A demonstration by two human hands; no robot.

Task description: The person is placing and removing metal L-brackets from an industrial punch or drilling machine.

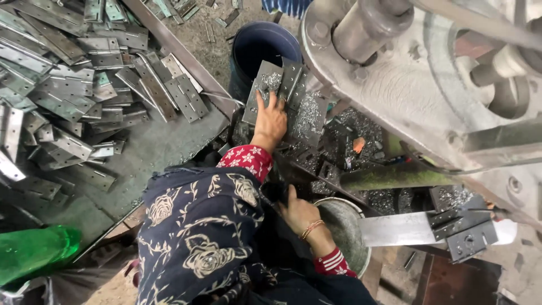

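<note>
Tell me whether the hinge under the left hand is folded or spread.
Spread: the hinge lies open, both leaves flat side by side beneath the left hand.

One head-worn camera looks steeply down from close above the person's hands (270,121), facing the press machine (406,85) ahead

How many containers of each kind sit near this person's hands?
Dark blue plastic bucket, beyond the left hand, which presses a metal hinge plate: 1
Grey metal pail, beside the right hand: 1
Total: 2
</note>
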